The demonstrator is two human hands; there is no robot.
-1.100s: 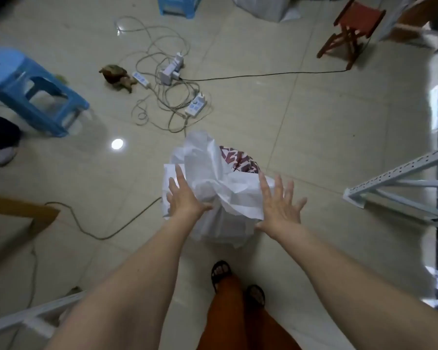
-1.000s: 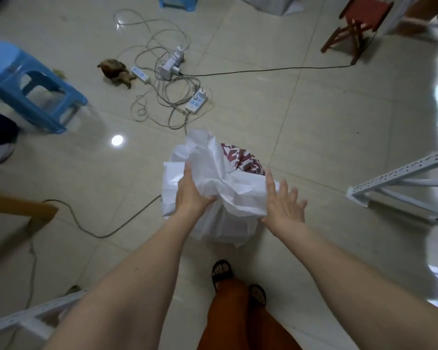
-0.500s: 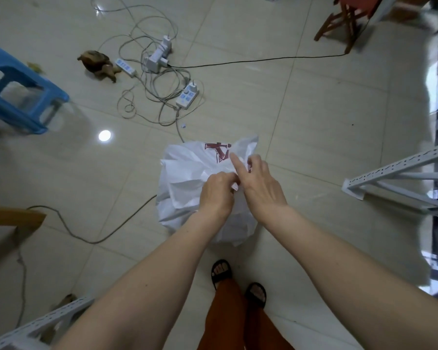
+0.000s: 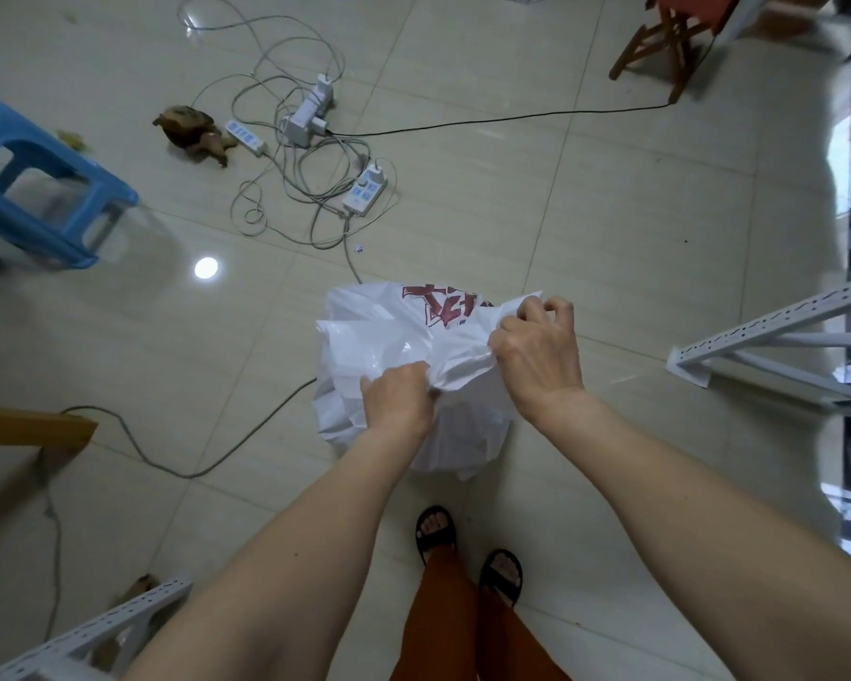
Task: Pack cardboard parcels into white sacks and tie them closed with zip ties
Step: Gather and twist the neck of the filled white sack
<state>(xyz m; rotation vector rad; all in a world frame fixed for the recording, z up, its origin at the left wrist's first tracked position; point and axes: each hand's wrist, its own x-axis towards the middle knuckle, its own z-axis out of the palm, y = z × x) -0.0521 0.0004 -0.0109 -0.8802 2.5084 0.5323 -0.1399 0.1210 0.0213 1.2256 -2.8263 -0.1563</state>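
Observation:
A white sack point(image 4: 364, 336) with red print on its far side stands on the tiled floor just ahead of my feet. My left hand point(image 4: 398, 399) grips a bunch of the sack's top at its near side. My right hand point(image 4: 536, 353) holds the sack's upper edge on the right, fingers curled round the plastic. The sack's mouth is stretched between my two hands. Whatever is inside the sack is hidden. No parcel or zip tie shows.
Power strips point(image 4: 364, 191) and tangled cables point(image 4: 286, 154) lie on the floor beyond the sack. A blue stool point(image 4: 45, 189) stands far left, a red stool point(image 4: 669, 36) far right. White metal rack rails lie at right point(image 4: 767, 336) and lower left point(image 4: 94, 631). A cable point(image 4: 178, 464) runs left.
My hands went from open beside the sack to gripping its gathered top. Since half a second ago the right hand has pulled its edge out to the right, away from the left hand.

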